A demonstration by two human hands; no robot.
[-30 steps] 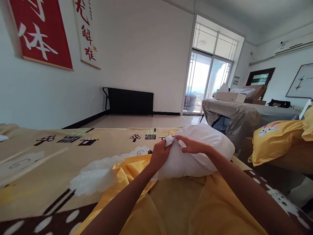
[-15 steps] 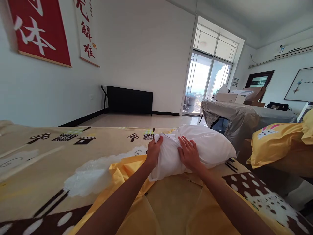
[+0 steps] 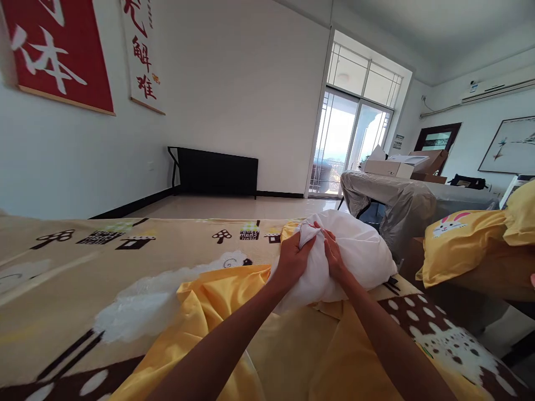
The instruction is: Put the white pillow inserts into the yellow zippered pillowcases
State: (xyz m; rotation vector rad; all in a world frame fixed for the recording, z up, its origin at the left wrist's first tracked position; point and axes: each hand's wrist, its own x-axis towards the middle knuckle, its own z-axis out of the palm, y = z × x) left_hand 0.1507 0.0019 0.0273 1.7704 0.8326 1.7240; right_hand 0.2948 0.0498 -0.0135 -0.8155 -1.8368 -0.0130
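Note:
A white pillow lies on the patterned blanket, its near-left end bunched up between my two hands. My left hand grips the gathered white cloth, thumb on top. Close beside it, my right hand presses against the same fold with its fingers together, closed on the pillow. Under and to the left of the pillow spreads a yellow fabric cover, loose and creased. Parts of the fingertips are hidden in the white folds.
On the right, yellow pillows with a rabbit print rest on a brown box. Behind them stands a plastic-covered table carrying cardboard boxes. A black folded table leans at the far wall. Part of another person's hand shows at the right edge.
My left hand has moved right, bringing the pillow's end toward my right hand and bunching the cloth. My right hand has turned from lying flat to squeezing the fold. The view shifted slightly.

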